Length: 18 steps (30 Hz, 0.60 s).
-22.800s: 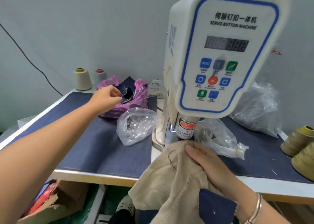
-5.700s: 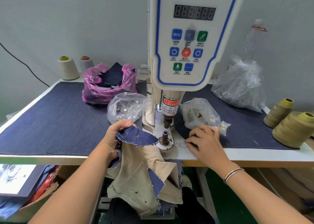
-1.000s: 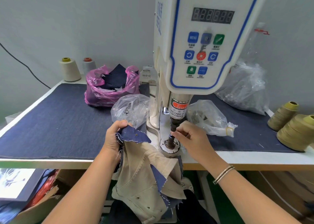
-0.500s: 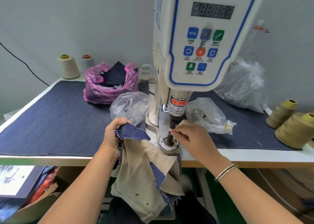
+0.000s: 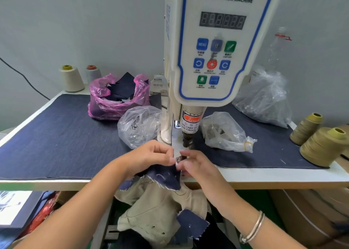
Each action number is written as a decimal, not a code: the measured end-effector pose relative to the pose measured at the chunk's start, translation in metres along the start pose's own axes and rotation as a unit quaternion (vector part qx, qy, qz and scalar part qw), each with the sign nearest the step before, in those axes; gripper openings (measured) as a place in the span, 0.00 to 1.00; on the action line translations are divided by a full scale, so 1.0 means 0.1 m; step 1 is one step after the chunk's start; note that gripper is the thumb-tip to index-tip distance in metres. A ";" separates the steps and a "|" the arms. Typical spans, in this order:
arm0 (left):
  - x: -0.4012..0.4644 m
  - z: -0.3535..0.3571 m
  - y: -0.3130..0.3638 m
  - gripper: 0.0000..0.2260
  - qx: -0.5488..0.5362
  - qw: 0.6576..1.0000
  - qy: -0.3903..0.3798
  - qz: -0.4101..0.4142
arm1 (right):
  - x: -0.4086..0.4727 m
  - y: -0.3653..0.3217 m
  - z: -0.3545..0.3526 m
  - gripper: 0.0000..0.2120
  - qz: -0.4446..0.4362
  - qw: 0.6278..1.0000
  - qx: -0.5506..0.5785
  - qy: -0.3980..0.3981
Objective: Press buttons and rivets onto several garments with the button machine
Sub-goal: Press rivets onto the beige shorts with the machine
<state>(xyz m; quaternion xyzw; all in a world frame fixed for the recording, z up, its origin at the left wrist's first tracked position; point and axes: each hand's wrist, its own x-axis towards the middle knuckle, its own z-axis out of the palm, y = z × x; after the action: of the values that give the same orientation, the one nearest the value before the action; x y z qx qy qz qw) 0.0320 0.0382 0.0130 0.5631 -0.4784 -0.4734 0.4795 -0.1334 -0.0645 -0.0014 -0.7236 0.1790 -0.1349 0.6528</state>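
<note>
Beige cotton garment with dark blue denim patches hangs off the worktop edge below the grip, several small fasteners already showing on its lower panel. Left hand and right hand pinch one frayed denim patch, settling a small silvery button between their fingertips. Just beyond, the white servo button machine has its plunger raised; this press seems pending. Farther back lie clear bags of hardware.

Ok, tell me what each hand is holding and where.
Both hands pinch the denim patch at its top edge under the punch: left hand on the left, right hand on the right, by a small metal button.
</note>
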 end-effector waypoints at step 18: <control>0.08 0.03 0.26 0.02 0.158 0.986 -0.044 -0.033 | 0.12 -0.03 -0.34 0.08 0.066 0.988 0.103 -0.098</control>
<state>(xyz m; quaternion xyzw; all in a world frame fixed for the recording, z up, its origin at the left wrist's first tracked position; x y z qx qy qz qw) 0.0281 0.0279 0.0377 0.6260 -0.5484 -0.4319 0.3475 -0.1369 -0.1002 0.0046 -0.6489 0.1462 -0.0378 0.7457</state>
